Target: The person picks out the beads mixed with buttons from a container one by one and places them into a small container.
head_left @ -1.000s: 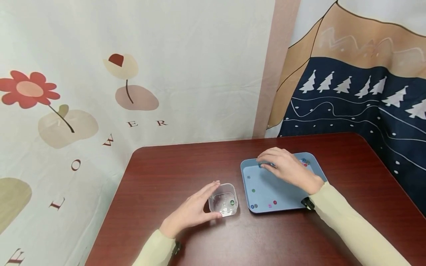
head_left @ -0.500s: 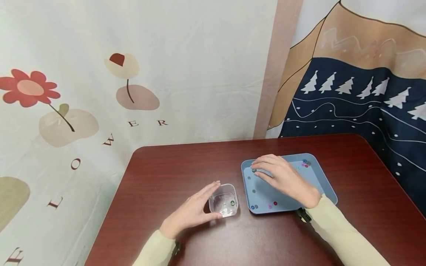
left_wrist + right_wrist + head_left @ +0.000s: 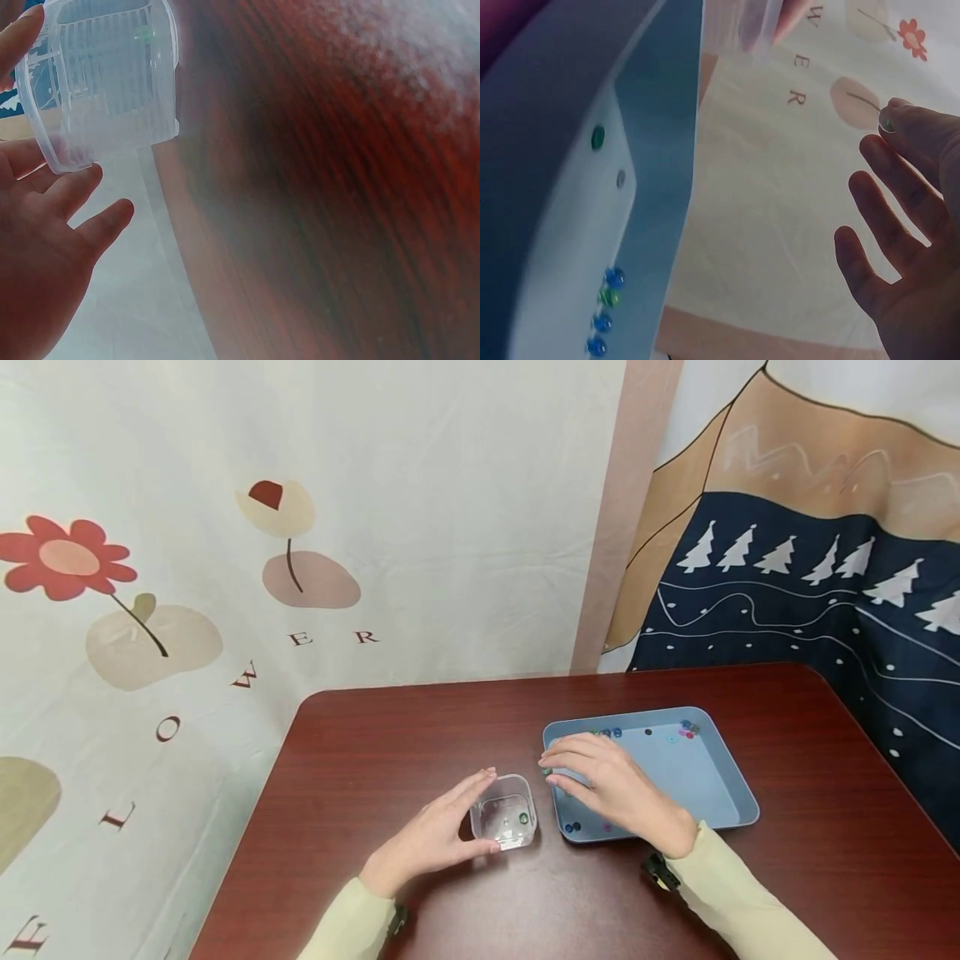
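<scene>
Pinched by the right hand's [image 3: 611, 785] thumb and finger, a marble [image 3: 887, 121] hangs above the left edge of the tray [image 3: 675, 785]. The left hand [image 3: 423, 843] clasps the box [image 3: 493, 818] beside that edge, likely to steady it.

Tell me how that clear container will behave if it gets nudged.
The clear container is probably light for its size: its see-through walls look thin, and only one green piece shows inside. It seems fairly stiff, keeping a square shape where the left hand holds it. Its broad base suggests sliding more than tipping.
</scene>
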